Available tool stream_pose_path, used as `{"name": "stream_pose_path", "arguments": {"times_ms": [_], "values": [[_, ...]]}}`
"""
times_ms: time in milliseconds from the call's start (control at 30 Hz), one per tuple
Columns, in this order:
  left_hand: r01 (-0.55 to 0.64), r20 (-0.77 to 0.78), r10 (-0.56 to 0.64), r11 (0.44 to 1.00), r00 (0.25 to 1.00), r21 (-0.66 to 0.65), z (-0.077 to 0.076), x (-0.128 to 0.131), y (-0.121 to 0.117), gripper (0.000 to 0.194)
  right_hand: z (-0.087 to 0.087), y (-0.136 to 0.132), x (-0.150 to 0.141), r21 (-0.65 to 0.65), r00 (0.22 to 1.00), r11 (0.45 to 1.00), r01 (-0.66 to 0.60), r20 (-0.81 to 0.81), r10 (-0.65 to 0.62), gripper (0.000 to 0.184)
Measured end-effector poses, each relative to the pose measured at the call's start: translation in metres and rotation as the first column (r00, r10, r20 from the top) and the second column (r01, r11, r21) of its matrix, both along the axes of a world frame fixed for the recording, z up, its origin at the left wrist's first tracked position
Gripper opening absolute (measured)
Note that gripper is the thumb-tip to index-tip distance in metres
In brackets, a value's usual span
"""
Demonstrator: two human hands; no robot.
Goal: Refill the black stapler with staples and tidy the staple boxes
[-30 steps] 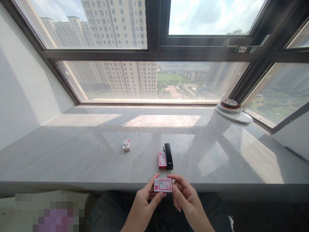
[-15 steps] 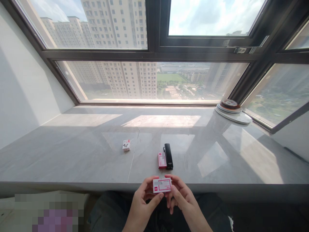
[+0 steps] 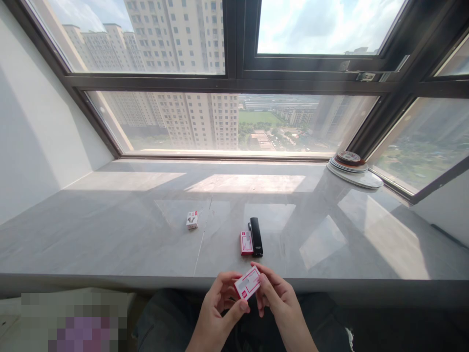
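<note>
Both my hands hold a small red and white box just below the front edge of the grey stone sill. My left hand grips its lower left end with thumb and fingers curled. My right hand pinches its right end. The box is tilted, its right end raised. On the sill straight ahead lie a black stapler and, touching its left side, a second red and white box. A smaller white box lies further left.
A stack of round plates or coasters sits at the sill's far right corner by the window frame. Large windows stand behind the sill. A white wall closes the left side. My dark-trousered lap is below the hands.
The box in my hands has turned from level to tilted, right end up. Both hands have drawn slightly closer together. The things on the sill have not moved.
</note>
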State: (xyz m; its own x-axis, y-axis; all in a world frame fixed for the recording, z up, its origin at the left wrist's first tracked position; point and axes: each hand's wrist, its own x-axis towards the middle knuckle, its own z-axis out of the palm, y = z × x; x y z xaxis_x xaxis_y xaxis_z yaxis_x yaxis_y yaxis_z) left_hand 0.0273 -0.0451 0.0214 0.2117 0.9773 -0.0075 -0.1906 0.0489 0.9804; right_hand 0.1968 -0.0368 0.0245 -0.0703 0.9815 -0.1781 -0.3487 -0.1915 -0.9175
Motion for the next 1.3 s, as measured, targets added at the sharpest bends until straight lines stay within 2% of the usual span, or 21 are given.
{"name": "stream_pose_path", "arguments": {"times_ms": [67, 167, 233, 333, 500, 600, 767, 900, 1000, 1133, 1200, 1300], "values": [[0.019, -0.050, -0.019, 1.000, 0.999, -0.004, 0.001, -0.002, -0.001, 0.046, 0.002, 0.002, 0.002, 0.013, 0.999, 1.000, 0.019, 0.038, -0.020, 0.063], [0.019, -0.215, -0.011, 0.999, 0.976, 0.033, 0.006, -0.005, -0.002, 0.043, 0.003, 0.004, 0.004, 0.014, 0.996, 1.000, 0.010, 0.089, -0.011, 0.060], [0.020, -0.317, 0.014, 0.994, 0.948, 0.106, 0.010, -0.008, -0.001, 0.054, 0.004, 0.005, 0.004, 0.017, 0.993, 1.000, 0.002, 0.117, -0.004, 0.059], [0.093, -0.422, 0.011, 0.970, 0.907, 0.224, 0.012, -0.012, 0.002, 0.075, 0.008, 0.005, 0.003, 0.028, 0.990, 1.000, -0.007, 0.142, 0.003, 0.059], [0.216, -0.566, 0.016, 0.916, 0.825, 0.340, 0.018, -0.017, 0.011, 0.076, 0.014, 0.006, 0.003, 0.049, 0.987, 0.999, -0.020, 0.161, 0.012, 0.056], [0.237, -0.590, -0.004, 0.917, 0.807, 0.319, 0.022, -0.017, 0.017, 0.077, 0.011, 0.008, 0.005, 0.057, 0.984, 0.998, -0.011, 0.179, 0.000, 0.056], [0.194, -0.570, -0.018, 0.949, 0.821, 0.248, 0.026, -0.016, 0.019, 0.080, 0.002, 0.010, 0.008, 0.073, 0.983, 0.997, 0.020, 0.179, -0.033, 0.058], [0.276, -0.602, -0.065, 0.924, 0.796, 0.266, 0.036, -0.016, 0.021, 0.081, -0.004, 0.010, 0.007, 0.073, 0.984, 0.997, -0.037, 0.175, 0.023, 0.054], [0.273, -0.625, -0.013, 0.906, 0.780, 0.323, 0.044, -0.021, 0.039, 0.070, -0.005, 0.015, 0.015, 0.100, 0.978, 0.994, -0.041, 0.209, 0.019, 0.050], [0.147, -0.633, 0.223, 0.867, 0.741, 0.477, 0.044, -0.025, 0.085, 0.061, -0.008, 0.039, 0.043, 0.195, 0.909, 0.974, 0.115, 0.375, -0.183, 0.051], [0.167, -0.647, 0.236, 0.851, 0.725, 0.498, 0.039, -0.021, 0.107, 0.059, -0.011, 0.055, 0.056, 0.218, 0.868, 0.965, 0.144, 0.441, -0.229, 0.053], [0.228, -0.674, 0.168, 0.859, 0.720, 0.459, 0.028, -0.014, 0.127, 0.061, -0.018, 0.072, 0.068, 0.185, 0.846, 0.977, 0.105, 0.500, -0.185, 0.055]]}}
